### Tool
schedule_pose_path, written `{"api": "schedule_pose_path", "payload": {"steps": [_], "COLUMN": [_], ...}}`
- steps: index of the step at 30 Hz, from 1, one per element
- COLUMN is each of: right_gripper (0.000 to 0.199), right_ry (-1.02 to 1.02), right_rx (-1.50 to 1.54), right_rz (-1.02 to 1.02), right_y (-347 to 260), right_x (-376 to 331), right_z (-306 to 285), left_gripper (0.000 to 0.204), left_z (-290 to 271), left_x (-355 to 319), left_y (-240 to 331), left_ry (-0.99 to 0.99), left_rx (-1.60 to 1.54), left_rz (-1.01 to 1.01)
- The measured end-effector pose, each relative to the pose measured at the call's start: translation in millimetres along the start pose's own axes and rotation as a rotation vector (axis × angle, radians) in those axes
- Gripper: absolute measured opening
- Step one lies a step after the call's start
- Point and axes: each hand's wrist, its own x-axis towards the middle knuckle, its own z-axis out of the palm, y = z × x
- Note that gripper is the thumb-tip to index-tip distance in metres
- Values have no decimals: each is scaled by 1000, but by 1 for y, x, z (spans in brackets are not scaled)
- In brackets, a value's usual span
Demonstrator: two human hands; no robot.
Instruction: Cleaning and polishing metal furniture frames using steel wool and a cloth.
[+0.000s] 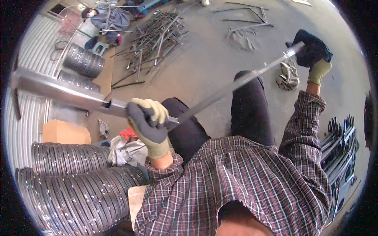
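Note:
My left hand (149,120), in a yellow and grey work glove, is closed around the joint end of a long thin metal bar (232,85). From the same fist a wide shiny metal channel (63,91) runs up to the left, close to the camera; how it joins the bar is hidden by my fingers. My right hand (319,70), in a yellowish glove, is closed at the bar's far end at the upper right. Something dark blue and bulky, apparently a cloth (311,46), wraps its fingers and the bar end. The bar slants above my knees.
Stacks of black metal rings (75,192) stand at my left, with crumpled cloth (128,151) and a cardboard box (67,132) beside them. A heap of metal bars (157,39) lies ahead. A person (108,17) works beyond. Black rods (338,145) stand at right; rags (289,74) lie on the floor.

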Motion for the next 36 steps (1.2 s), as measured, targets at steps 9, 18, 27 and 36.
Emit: {"api": "schedule_pose_path", "payload": {"steps": [9, 18, 27, 36], "right_gripper": [33, 37, 22, 48], "right_ry": [-883, -641, -500, -350], "right_rx": [798, 1547, 1365, 1192], "right_rz": [794, 735, 1053, 838], "right_y": [-210, -71, -205, 3], "right_x": [-206, -75, -148, -66], "right_z": [1, 60, -4, -26], "left_gripper": [38, 41, 43, 41], "left_z": [86, 9, 31, -39], "left_x": [34, -15, -12, -35], "left_y": [-40, -34, -54, -25], "left_ry": [6, -287, -215, -230], "left_rx": [16, -189, -216, -199], "left_rz": [171, 76, 12, -48]}}
